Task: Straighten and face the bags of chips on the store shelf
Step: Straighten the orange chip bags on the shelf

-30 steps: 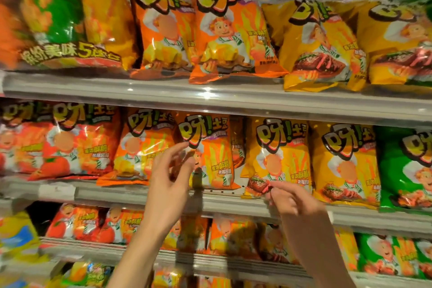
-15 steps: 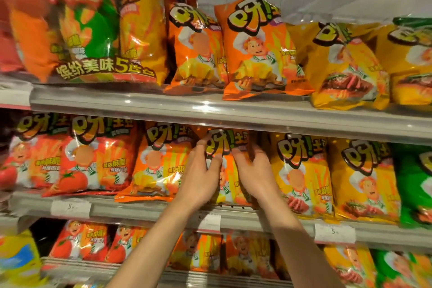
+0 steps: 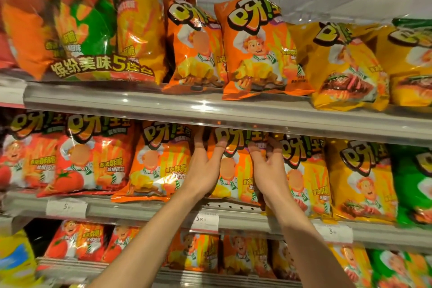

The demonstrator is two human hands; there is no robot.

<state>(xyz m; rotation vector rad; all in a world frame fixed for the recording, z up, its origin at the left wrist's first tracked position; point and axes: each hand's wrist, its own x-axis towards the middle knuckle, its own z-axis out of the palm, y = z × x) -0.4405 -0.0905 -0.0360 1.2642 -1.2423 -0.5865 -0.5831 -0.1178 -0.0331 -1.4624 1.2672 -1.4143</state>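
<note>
Both hands' grip on an orange chip bag [image 3: 233, 170], middle store shelf [image 3: 149, 211].

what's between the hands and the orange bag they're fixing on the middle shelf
Nothing visible. The left hand and right hand already grip the orange bag by its two sides, thumbs on its front, between another orange bag and a yellow bag.

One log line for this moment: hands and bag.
left hand: grips orange chip bag left edge | right hand: grips right edge | bag: middle shelf, upright
</note>
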